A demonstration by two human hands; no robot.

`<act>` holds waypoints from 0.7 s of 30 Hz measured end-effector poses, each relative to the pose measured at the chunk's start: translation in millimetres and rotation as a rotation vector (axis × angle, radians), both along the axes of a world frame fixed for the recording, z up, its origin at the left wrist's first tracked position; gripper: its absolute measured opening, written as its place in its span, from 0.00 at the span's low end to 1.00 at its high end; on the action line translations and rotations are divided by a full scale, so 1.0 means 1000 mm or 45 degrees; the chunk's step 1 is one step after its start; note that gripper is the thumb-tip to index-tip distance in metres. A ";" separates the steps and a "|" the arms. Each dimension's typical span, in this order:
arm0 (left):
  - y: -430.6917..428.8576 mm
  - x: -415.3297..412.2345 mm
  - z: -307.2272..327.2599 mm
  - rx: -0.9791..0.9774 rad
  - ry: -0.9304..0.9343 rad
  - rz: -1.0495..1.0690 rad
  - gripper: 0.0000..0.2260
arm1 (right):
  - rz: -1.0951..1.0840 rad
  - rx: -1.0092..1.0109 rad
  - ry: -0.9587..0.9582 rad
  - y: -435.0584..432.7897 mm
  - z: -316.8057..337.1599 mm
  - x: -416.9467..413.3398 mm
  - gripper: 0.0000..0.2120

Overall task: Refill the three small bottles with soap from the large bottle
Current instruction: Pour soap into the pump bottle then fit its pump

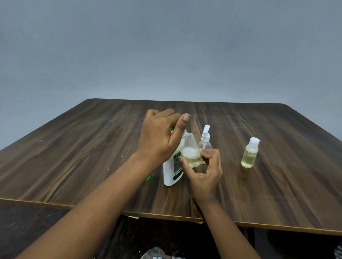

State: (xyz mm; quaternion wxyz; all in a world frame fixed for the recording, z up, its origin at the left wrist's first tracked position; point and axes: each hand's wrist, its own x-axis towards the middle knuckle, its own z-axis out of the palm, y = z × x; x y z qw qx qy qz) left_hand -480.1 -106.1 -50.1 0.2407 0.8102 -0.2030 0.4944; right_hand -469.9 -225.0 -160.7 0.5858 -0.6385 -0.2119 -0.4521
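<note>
The large white bottle (171, 174) with a green label stands mid-table, leaning slightly. My left hand (160, 136) curls over its top, where a bit of green shows at the palm; my thumb points up and the neck is hidden. My right hand (205, 176) pinches a small clear bottle (191, 151) near its base. That bottle is tilted, with its open neck toward my left hand, and holds foam and pale yellow soap. A small pump bottle (205, 140) stands just behind my right hand. A small white-capped bottle (249, 154) with yellow liquid stands to the right.
The dark wooden table (86, 155) ends at a front edge close to me, with a grey wall beyond its far edge. A small green piece (148, 178) lies left of the large bottle, half hidden by my left forearm. Patterned cloth shows at the bottom.
</note>
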 end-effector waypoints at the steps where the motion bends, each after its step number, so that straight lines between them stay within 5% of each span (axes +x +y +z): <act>1: 0.000 0.001 -0.004 -0.018 -0.005 -0.001 0.17 | -0.018 -0.018 0.009 0.000 0.000 0.000 0.17; 9: 0.003 -0.001 -0.016 -0.077 0.008 0.020 0.29 | -0.033 -0.027 0.038 0.002 0.001 -0.005 0.17; 21: 0.008 -0.002 -0.026 -0.067 0.011 0.004 0.29 | -0.048 -0.070 0.023 0.000 -0.001 -0.002 0.17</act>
